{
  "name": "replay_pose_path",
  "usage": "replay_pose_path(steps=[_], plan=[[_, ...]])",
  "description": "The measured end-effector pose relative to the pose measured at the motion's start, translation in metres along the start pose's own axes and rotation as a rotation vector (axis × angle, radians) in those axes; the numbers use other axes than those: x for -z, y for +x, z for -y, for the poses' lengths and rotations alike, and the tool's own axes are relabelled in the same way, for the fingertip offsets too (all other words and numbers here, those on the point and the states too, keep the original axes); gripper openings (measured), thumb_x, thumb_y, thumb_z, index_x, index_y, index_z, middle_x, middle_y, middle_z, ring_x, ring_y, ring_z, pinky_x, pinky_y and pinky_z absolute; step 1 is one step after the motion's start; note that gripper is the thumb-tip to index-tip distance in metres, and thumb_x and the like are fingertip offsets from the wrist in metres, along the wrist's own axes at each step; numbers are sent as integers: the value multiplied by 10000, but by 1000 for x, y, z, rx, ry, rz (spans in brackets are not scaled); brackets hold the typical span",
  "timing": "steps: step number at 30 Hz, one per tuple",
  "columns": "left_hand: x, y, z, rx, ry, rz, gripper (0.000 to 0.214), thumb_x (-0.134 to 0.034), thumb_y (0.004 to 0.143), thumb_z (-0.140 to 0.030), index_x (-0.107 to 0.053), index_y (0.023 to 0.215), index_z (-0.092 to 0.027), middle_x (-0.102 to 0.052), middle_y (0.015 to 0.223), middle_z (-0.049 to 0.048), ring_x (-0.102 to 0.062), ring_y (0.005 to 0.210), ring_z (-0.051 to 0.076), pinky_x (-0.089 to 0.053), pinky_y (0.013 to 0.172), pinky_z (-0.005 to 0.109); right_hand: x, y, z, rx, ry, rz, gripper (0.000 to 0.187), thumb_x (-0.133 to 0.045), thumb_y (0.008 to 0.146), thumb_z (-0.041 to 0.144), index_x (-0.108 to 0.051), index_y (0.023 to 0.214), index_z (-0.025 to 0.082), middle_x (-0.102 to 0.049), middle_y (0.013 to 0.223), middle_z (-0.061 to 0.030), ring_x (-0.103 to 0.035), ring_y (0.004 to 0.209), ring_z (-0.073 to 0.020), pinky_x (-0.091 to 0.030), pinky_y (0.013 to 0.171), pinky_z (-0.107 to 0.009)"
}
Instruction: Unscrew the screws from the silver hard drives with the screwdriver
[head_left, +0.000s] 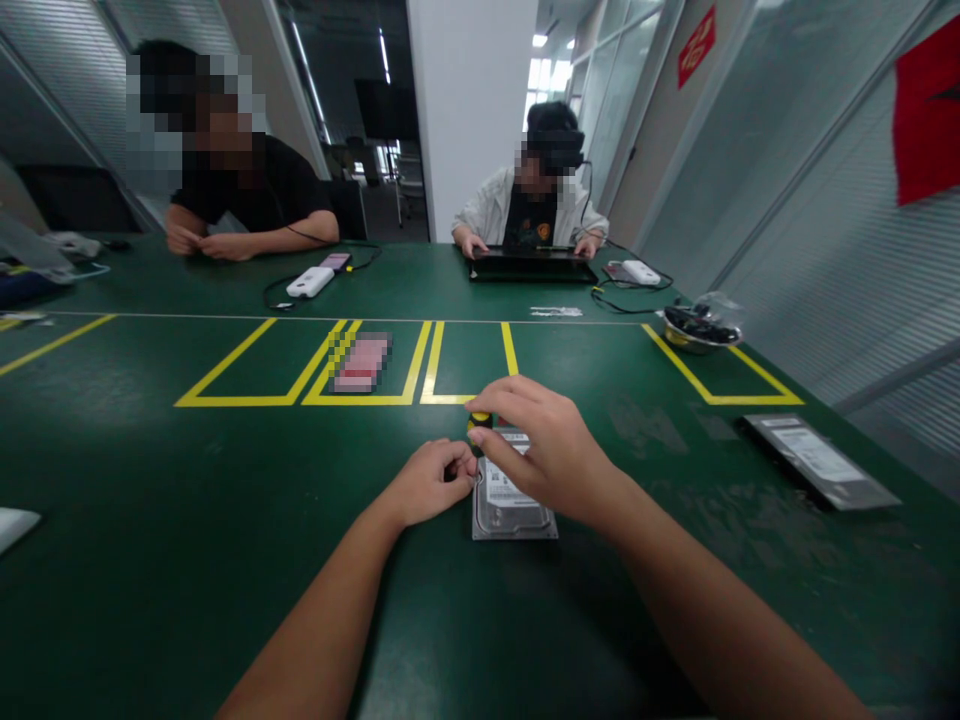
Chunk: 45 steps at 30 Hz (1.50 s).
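Observation:
A silver hard disk drive [512, 505] lies flat on the green table [150, 500] right in front of me. My right hand [540, 445] hovers over its far end, fingers pinched round a tool with a yellow and black handle [479, 420] that stands upright on the drive. My left hand [435, 482] rests curled at the drive's left edge, fingertips against its side.
A grey antistatic bag [819, 458] lies to the right, a metal bowl of small parts [699, 328] beyond it. Yellow marked boxes [300, 375] cross the table's middle. Two other people sit at the far side, one with a laptop [531, 266], near cables and white devices [309, 282].

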<state>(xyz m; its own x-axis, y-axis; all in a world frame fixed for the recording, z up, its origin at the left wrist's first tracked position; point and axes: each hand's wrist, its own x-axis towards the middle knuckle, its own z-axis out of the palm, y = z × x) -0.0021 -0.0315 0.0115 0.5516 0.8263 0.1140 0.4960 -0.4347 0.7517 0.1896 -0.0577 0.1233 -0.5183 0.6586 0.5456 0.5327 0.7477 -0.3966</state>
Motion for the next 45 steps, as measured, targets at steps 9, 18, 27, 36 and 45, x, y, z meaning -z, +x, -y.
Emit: replay_pose_path(steps=[9,18,27,36,45], plan=[[-1,1,-1,14,16,0,29,-550,757,-175,-557,730,-165,-558,665,-28,-498,647,133,-362,624,248,-2,0,-1,-15,-6,-12,198,-562,891,260,-632,1054,174,-646,994,-68,-592,912,-162,-491,787,-302],[-1,0,2,-26,35,-10,37,-556,770,-167,-555,733,-169,-556,676,-34,-498,644,127,-355,634,250,-1,-1,-1,22,34,-31,202,-538,893,200,-635,1063,155,-661,1003,-68,-599,933,-154,-507,816,-300],[0,1,0,-32,56,-14,68,-561,772,-168,-538,708,-166,-544,668,-33,-488,648,128,-347,632,251,-2,0,-1,51,78,-16,216,-534,877,157,-619,1076,154,-678,1032,-63,-605,947,-151,-494,858,-306],[-1,0,2,3,41,-4,71,-559,782,-186,-547,716,-162,-540,658,-33,-487,647,127,-337,615,241,0,0,-1,9,25,-15,177,-593,872,231,-658,1022,164,-625,985,-74,-588,913,-158,-487,796,-296],[-2,0,2,-1,41,-22,61,-567,769,-175,-548,712,-161,-537,663,-34,-484,647,125,-335,610,239,-1,1,-2,38,16,-43,191,-599,868,242,-669,1027,165,-656,1000,-83,-589,940,-186,-481,835,-350]])
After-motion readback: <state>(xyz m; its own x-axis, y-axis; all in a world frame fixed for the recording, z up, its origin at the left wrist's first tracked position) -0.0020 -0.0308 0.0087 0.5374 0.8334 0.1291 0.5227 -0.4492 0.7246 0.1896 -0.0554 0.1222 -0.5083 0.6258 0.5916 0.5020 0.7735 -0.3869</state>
